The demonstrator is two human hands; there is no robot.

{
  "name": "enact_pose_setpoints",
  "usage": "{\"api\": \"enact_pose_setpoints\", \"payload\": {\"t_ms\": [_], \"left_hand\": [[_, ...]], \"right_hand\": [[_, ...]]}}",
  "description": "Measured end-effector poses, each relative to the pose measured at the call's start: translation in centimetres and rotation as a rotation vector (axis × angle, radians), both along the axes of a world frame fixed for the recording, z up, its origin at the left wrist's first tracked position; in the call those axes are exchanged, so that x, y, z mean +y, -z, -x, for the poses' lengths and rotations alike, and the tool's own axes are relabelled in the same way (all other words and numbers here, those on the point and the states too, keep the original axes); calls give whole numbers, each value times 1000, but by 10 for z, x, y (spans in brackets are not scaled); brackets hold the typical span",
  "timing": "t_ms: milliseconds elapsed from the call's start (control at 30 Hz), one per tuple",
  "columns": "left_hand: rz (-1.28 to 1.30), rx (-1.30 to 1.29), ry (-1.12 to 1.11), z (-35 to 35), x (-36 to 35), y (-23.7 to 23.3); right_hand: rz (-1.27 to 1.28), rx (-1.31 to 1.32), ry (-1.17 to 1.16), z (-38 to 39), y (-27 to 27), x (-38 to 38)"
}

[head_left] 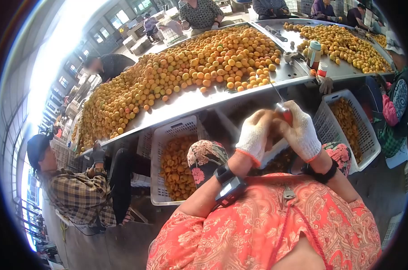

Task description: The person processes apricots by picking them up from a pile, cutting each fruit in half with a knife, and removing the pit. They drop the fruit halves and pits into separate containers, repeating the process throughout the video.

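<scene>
Both my hands wear white knit gloves with orange-red cuffs and are raised together above my lap. My right hand [300, 130] is closed round a small knife [285, 110] with a red handle, its thin blade pointing up and away toward the table. Close against it, my left hand [254, 130] has its fingers curled inward; whatever they hold is hidden and blurred. Beyond the hands, a large heap of orange apricots [190, 67] lies on the metal table [190, 100]. Below my hands, a crate with orange pieces is partly covered by my arms.
White crates [156, 180] [370, 148] of halved fruit stand on either side of my knees. A bottle [314, 54] and a red-and-white container [322, 69] stand on the table. A person in a checked shirt [78, 198] sits at left, another person [397, 94] at right; others work beyond the table.
</scene>
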State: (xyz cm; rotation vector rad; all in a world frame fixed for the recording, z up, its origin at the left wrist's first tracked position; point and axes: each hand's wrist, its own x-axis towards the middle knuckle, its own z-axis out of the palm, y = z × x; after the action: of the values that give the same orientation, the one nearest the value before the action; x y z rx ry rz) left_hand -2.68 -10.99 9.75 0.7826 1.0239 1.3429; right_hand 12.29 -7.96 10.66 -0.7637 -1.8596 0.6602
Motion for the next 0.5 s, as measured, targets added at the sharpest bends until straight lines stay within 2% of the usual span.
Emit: {"api": "enact_pose_setpoints", "payload": {"t_ms": [133, 200, 367, 433, 500], "left_hand": [[-1, -37, 126, 3, -4, 2], [-19, -63, 109, 1, -5, 6], [-122, -64, 14, -5, -5, 12], [-80, 120, 12, -2, -14, 1], [-103, 128, -3, -1, -14, 6]], "right_hand": [[10, -129, -22, 0, 5, -1], [5, -214, -32, 1, 2, -4], [33, -244, -102, 3, -7, -5], [59, -272, -113, 4, -8, -7], [116, -188, -136, 6, -6, -10]]}}
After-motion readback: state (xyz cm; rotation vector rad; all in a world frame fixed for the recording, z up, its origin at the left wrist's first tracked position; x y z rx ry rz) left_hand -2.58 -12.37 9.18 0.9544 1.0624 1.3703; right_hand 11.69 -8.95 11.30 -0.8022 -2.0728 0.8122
